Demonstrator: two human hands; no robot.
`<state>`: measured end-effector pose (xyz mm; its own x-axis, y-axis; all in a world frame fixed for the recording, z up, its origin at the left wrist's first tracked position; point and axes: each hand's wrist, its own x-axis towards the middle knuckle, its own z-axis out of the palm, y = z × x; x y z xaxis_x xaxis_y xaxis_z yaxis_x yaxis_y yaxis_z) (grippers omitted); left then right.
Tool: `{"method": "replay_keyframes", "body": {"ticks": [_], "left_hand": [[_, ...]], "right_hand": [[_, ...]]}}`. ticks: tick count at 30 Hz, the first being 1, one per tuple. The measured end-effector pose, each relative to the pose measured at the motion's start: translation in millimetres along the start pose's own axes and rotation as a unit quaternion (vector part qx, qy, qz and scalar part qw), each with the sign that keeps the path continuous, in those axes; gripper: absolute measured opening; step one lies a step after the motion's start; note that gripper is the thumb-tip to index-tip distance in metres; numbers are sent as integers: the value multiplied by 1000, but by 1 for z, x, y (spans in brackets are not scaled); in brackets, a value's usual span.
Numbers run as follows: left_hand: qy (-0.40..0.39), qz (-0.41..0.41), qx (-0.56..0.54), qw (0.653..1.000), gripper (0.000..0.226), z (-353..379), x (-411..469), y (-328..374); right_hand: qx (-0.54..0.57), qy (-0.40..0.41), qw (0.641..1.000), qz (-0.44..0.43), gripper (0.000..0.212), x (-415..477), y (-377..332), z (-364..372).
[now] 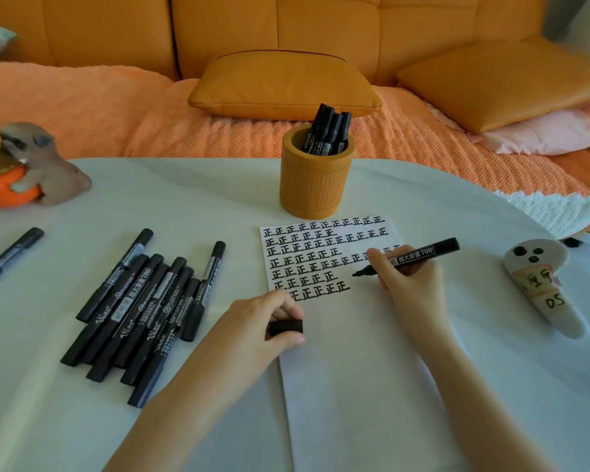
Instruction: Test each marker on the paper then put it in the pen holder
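Observation:
A white sheet of paper (355,352) lies on the table, its upper part filled with rows of black written characters. My right hand (409,284) holds an uncapped black marker (419,254), tip pointing left just above the paper beside the last row. My left hand (269,328) rests on the paper's left edge, pinching the black cap (285,327). An orange pen holder (315,178) stands behind the paper with several black markers (327,134) in it. A pile of several capped black markers (143,308) lies to the left of the paper.
A lone black marker (11,253) lies at the far left edge. A grey animal figurine on an orange base (28,165) stands at the back left. A white ghost-shaped object (542,284) lies at the right. An orange sofa with cushions (283,86) is behind the table.

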<state>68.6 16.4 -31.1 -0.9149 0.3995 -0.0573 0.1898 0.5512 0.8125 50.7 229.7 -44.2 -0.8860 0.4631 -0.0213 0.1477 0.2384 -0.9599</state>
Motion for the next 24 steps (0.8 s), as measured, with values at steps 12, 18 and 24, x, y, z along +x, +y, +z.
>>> {"method": "replay_keyframes", "body": {"ticks": [12, 18, 24], "left_hand": [[-4, -2, 14, 1000, 16, 0, 0, 0], [-6, -7, 21, 1000, 18, 1, 1, -1], [-4, -11, 23, 1000, 16, 2, 1, -3]], "right_hand": [[-30, 16, 999, -13, 32, -4, 4, 5], [-35, 3, 999, -22, 27, -4, 4, 4], [-61, 5, 997, -37, 31, -3, 7, 6]]}}
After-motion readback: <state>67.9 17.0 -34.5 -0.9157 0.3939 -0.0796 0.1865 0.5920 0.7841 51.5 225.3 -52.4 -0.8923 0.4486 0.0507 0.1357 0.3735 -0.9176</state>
